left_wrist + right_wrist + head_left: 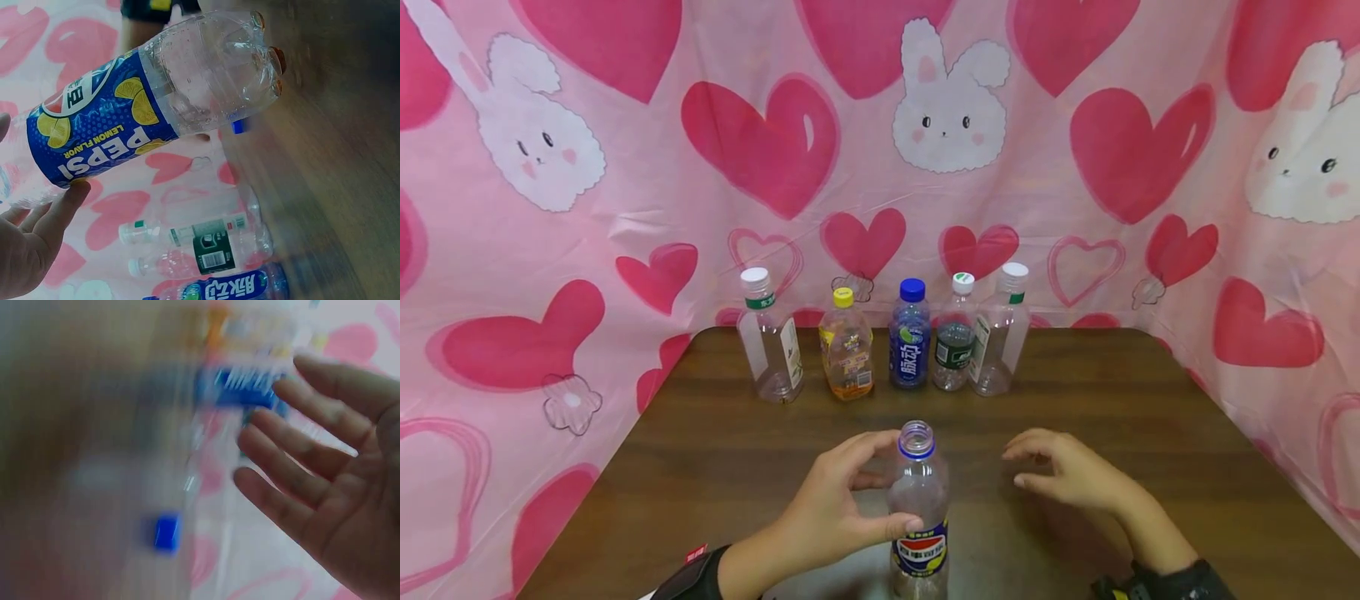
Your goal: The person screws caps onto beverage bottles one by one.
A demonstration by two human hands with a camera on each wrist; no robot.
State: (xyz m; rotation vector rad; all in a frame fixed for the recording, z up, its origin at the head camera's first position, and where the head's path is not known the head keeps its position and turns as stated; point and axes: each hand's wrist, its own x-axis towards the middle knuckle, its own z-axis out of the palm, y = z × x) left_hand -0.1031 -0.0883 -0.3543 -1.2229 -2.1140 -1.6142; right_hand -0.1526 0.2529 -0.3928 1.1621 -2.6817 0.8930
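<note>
An uncapped clear Pepsi bottle [919, 492] with a blue lemon-flavor label stands upright near the front of the table. My left hand [827, 500] holds it from the left, thumb across the front by the label and fingers behind the shoulder. In the left wrist view the bottle [206, 75] looks empty, its ridged base near the tabletop. My right hand [1067, 471] hovers to the right of the bottle, fingers spread and relaxed, holding nothing. A small blue cap [167, 532] lies on the table near the right hand; the head view does not show it.
Along the back of the brown table [700, 467] stand several capped bottles: a white-capped one [771, 350], a yellow-capped one [847, 358], a blue-capped one [910, 342], a green-labelled one [955, 343] and another white-capped one [1003, 342]. A pink heart-patterned cloth [865, 183] hangs behind.
</note>
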